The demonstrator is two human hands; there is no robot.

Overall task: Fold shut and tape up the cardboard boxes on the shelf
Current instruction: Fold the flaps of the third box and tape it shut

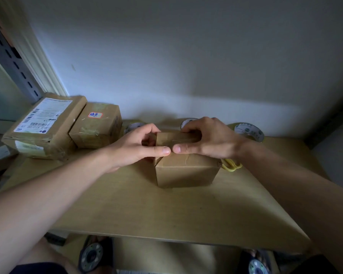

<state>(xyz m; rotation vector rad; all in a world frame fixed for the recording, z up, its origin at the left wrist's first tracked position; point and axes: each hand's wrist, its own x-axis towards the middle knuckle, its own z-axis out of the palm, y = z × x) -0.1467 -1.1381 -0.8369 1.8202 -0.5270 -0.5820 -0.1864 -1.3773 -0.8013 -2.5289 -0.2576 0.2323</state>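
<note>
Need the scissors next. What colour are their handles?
Yellow scissors handles, right of the box; head view.

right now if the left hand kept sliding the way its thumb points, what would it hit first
The left hand grips the small brown cardboard box, its thumb pointing rightward along the top flap. Almost at once it would meet the thumb of the right hand, whose tip sits nearly against it; whether they already touch is unclear.

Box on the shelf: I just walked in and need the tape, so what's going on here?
A person's left hand and right hand hold down the top flaps of a small box on the shelf. No tape is on it yet. Tape rolls stand behind it, scissors beside it, and two taped boxes sit at the left.
</note>
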